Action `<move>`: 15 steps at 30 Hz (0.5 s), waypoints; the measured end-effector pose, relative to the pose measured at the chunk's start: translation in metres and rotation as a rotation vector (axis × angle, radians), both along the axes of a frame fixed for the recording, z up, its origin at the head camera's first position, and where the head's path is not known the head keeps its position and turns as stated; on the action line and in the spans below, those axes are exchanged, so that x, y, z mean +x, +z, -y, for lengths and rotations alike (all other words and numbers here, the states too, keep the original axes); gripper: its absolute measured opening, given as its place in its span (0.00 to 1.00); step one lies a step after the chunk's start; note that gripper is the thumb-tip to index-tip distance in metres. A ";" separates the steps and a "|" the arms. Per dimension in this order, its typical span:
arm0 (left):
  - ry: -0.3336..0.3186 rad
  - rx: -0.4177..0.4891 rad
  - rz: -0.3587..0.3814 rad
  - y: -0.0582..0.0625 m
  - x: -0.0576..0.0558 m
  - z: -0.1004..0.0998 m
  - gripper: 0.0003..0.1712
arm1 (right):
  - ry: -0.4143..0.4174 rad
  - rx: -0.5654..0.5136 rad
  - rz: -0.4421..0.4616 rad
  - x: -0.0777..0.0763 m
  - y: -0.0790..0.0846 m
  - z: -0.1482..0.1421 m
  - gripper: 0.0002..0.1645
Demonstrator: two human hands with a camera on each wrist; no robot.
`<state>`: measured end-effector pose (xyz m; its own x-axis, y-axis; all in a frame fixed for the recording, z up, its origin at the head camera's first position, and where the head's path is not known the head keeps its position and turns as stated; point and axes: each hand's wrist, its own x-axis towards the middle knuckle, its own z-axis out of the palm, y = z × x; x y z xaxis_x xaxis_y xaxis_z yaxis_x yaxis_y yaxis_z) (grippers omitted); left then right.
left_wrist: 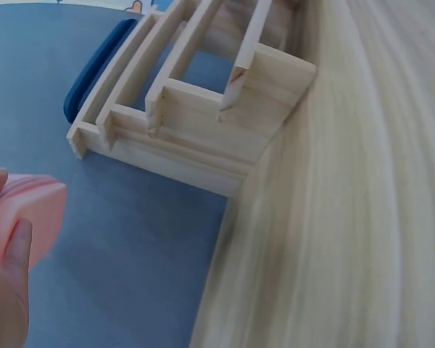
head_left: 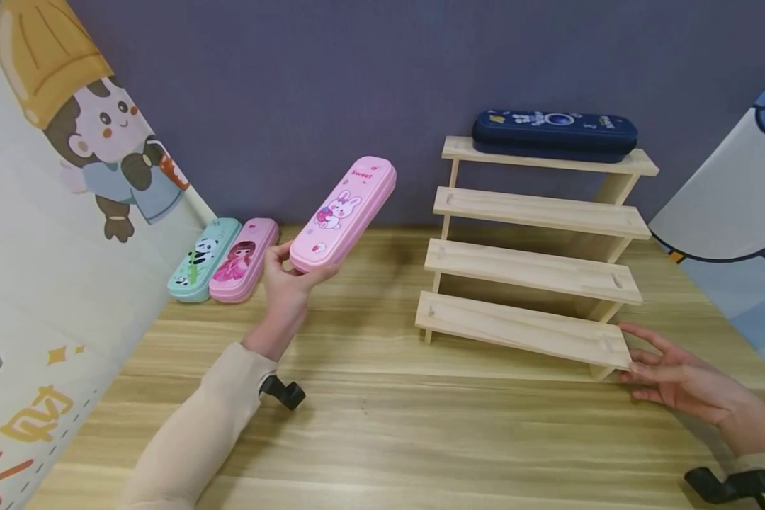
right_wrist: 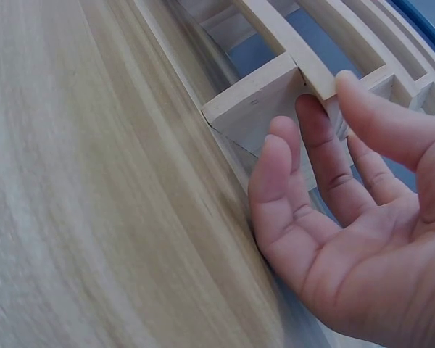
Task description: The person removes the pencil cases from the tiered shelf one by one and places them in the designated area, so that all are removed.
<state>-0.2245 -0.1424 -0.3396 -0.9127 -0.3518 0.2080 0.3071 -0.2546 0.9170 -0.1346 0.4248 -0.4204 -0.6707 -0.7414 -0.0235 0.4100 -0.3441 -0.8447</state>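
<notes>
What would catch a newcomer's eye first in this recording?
Probably the pink rabbit case, held up above the table by the left hand, near the middle of the head view. Next is the four-tier wooden stand on the right, with a navy case on its top tier and the right hand at its lowest tier's right end. A mint panda case and pink doll case lie together at left.
</notes>
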 end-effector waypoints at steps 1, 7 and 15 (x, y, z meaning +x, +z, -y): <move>0.013 -0.008 0.011 -0.001 0.001 0.001 0.41 | -0.001 0.000 -0.003 0.000 -0.001 0.000 0.43; 0.023 0.035 0.042 -0.010 0.001 0.010 0.42 | -0.003 0.002 -0.011 0.000 -0.001 0.000 0.43; 0.065 0.008 0.121 -0.020 0.001 0.023 0.42 | 0.008 -0.010 0.005 0.000 0.000 -0.001 0.43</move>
<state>-0.2233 -0.1650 -0.3601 -0.9063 -0.4119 0.0947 0.2102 -0.2450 0.9465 -0.1349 0.4254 -0.4204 -0.6648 -0.7468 -0.0200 0.4172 -0.3490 -0.8391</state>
